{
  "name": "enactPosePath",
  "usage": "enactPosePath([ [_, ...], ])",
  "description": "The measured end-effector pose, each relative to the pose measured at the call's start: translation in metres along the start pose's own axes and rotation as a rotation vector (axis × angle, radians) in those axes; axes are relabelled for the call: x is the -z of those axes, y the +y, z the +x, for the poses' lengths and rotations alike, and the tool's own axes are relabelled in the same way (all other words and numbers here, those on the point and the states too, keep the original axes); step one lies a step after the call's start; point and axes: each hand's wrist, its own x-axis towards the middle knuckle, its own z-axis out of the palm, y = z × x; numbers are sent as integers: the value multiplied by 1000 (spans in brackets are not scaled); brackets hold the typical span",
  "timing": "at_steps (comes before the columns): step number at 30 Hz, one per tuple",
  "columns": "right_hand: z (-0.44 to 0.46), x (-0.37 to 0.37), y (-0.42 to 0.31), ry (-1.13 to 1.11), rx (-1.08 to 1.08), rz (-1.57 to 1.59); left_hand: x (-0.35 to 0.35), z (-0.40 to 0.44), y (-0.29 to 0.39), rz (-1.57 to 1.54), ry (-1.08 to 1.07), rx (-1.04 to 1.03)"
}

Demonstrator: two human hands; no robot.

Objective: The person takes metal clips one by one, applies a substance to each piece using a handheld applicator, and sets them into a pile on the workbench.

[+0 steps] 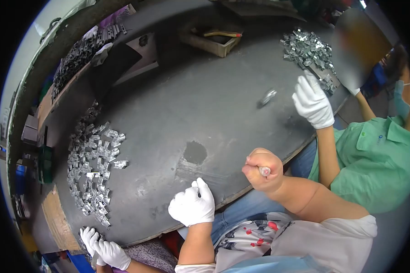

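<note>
In the head view, the right hand is closed tightly round a rod-like tool near the near edge of the table, probably light, stiff and best held mid-handle; whether the curled left hand holds anything, I cannot tell.

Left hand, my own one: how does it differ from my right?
The left hand wears a white glove; the right hand is bare. The right hand grips a slim rod, while nothing held shows in the left hand. Both have curled fingers.
</note>
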Motion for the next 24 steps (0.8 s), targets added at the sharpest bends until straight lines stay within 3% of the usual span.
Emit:
enactPosePath([
  [8, 3, 2, 2, -24, 3, -10, 0, -1, 1, 5, -5, 28],
  [13, 12, -2, -4, -29, 17, -42, 3, -1, 5, 106, -153, 87],
  [16, 25, -1, -9, -211, -269, -71, 5, -2, 7, 150, -157, 80],
  [17, 29, -3, -2, -158, -514, 98, 5, -2, 8, 148, -159, 82],
  [19, 70, 10, 4, -82, -978, 17, 3, -3, 5, 131, -106, 63],
  [21, 86, 25, 41, -95, -986, -343, -3, -4, 4, 77, 12, 27],
  [23, 104, 37, 59, -35, -1032, -627, -2, -3, 4, 82, -2, 27],
  [24, 109, 40, 70, 8, -1078, -636, -3, -3, 5, 71, -1, 31],
])
